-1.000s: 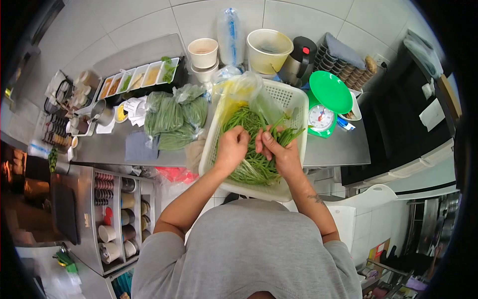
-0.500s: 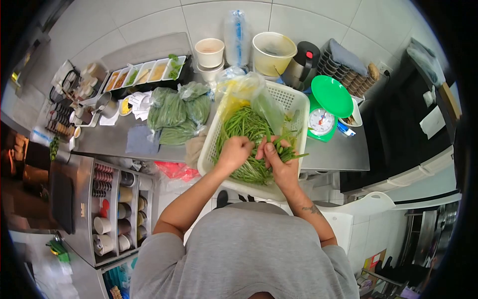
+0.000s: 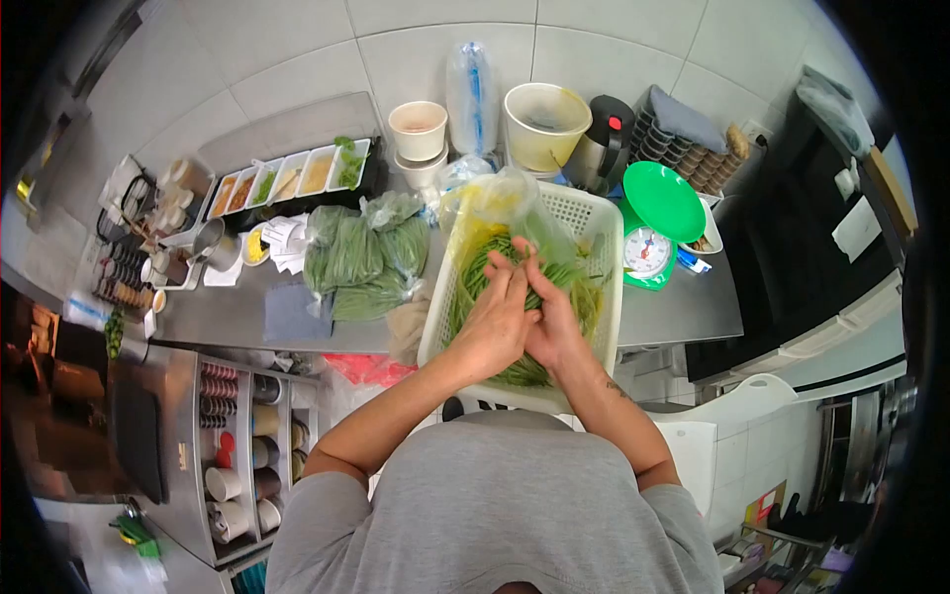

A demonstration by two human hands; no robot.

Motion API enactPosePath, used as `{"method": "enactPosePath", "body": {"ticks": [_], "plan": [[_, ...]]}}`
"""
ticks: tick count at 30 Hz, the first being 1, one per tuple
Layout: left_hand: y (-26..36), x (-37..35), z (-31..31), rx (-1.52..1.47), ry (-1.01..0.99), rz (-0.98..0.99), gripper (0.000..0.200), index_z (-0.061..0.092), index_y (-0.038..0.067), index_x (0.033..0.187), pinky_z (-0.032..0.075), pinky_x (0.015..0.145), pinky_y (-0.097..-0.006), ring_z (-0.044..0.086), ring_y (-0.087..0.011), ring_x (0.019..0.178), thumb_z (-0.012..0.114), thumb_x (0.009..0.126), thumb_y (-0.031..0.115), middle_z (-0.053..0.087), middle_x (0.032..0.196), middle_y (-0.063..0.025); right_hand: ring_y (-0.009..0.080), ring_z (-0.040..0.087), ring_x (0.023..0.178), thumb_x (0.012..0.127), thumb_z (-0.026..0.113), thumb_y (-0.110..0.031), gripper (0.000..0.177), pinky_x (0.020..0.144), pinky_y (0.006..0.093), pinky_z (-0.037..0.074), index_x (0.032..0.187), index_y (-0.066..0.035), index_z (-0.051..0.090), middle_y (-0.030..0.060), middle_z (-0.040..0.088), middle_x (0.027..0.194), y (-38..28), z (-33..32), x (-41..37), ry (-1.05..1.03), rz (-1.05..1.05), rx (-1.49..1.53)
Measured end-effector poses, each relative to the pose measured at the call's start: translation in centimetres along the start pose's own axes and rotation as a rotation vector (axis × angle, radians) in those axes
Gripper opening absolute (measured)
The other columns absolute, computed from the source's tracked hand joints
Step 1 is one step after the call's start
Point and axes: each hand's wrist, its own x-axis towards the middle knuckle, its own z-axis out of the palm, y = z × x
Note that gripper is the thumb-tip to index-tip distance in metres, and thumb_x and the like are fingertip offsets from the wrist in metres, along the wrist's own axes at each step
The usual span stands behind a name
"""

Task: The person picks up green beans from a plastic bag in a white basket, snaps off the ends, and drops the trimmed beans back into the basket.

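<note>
A white perforated basket (image 3: 435, 307) holds loose green stalks (image 3: 475, 287) and a clear plastic bag (image 3: 524, 203) with some yellow on it. Over the stalks my two hands are together, the left hand (image 3: 495, 322) lying partly across the right. My left hand's fingers are stretched forward. My right hand (image 3: 552, 322) is beside it, palm turned up and fingers extended; no stalks can be made out between them. Left of the basket lie bags of green vegetables (image 3: 356, 252). To its right stands a green scale (image 3: 648, 247).
Behind the basket are a large tub (image 3: 546, 124), stacked bowls (image 3: 419, 131), a plastic roll (image 3: 473, 99) and a dark jug (image 3: 599, 148). A tray of toppings (image 3: 287, 183) stands at the back left. Shelves with cups (image 3: 242, 436) are at the lower left.
My hands have come together and moved slightly forward; the bunch of stalks seen in my right hand is no longer visible there. The view has shifted slightly.
</note>
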Motion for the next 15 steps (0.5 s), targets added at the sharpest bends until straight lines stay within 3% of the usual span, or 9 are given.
{"method": "enactPosePath", "body": {"ticks": [1, 5, 8, 11, 14, 15], "plan": [[-0.2, 0.1, -0.4, -0.034, -0.008, 0.009, 0.061, 0.024, -0.005, 0.138, 0.037, 0.096, -0.0482, 0.04, -0.0504, 0.116, 0.052, 0.085, 0.008, 0.035, 0.124, -0.0362, 0.023, 0.049, 0.116, 0.096, 0.051, -0.028, 0.038, 0.1, 0.0379, 0.04, 0.131, -0.013, 0.046, 0.0105, 0.051, 0.128, 0.2, 0.0, 0.2, -0.034, 0.024, -0.015], [-0.5, 0.4, -0.4, 0.094, 0.128, -0.104, 0.057, 0.03, -0.006, 0.133, 0.038, 0.093, -0.0491, 0.043, -0.0495, 0.109, 0.051, 0.082, 0.006, 0.038, 0.12, -0.0325, 0.0218, 0.046, 0.12, 0.095, 0.052, -0.027, 0.043, 0.102, 0.038, 0.038, 0.136, -0.016, 0.042, 0.0089, 0.05, 0.13, 1.1, 0.9, 1.1, -0.074, 0.086, 0.028], [-3.1, 1.6, -0.7, 0.197, 0.153, -0.065, 0.05, 0.037, -0.006, 0.126, 0.04, 0.088, -0.0498, 0.047, -0.047, 0.1, 0.053, 0.08, 0.006, 0.043, 0.114, -0.0293, 0.0208, 0.044, 0.123, 0.095, 0.052, -0.029, 0.049, 0.104, 0.0374, 0.034, 0.14, -0.018, 0.038, 0.0076, 0.049, 0.132, 1.3, 1.6, 1.5, -0.128, 0.135, 0.062], [-3.7, 2.7, -2.3, 0.256, 0.304, 0.098, 0.039, 0.043, -0.007, 0.109, 0.039, 0.085, -0.0465, 0.048, -0.0413, 0.096, 0.056, 0.074, 0.006, 0.049, 0.106, -0.0259, 0.0204, 0.044, 0.124, 0.094, 0.052, -0.032, 0.053, 0.106, 0.0366, 0.031, 0.142, -0.018, 0.035, 0.0062, 0.049, 0.132, 0.9, 2.7, 1.9, -0.177, 0.139, 0.089], [-5.6, 3.7, -2.6, 0.082, 0.196, 0.149, 0.042, 0.04, -0.006, 0.116, 0.04, 0.084, -0.0481, 0.05, -0.0436, 0.097, 0.055, 0.078, 0.006, 0.051, 0.103, -0.028, 0.021, 0.044, 0.123, 0.093, 0.054, -0.036, 0.056, 0.106, 0.0362, 0.031, 0.141, -0.014, 0.035, 0.0062, 0.05, 0.13, 0.6, 2.6, 3.0, -0.188, 0.174, 0.033], [-5.6, 4.1, -3.2, 0.031, 0.147, 0.078, 0.041, 0.04, -0.006, 0.115, 0.041, 0.082, -0.0488, 0.051, -0.0443, 0.095, 0.054, 0.078, 0.005, 0.052, 0.102, -0.0284, 0.0215, 0.046, 0.121, 0.092, 0.055, -0.036, 0.058, 0.104, 0.0363, 0.032, 0.14, -0.012, 0.036, 0.0068, 0.051, 0.128, 0.5, 2.4, 3.5, -0.184, 0.195, -0.039]]}}
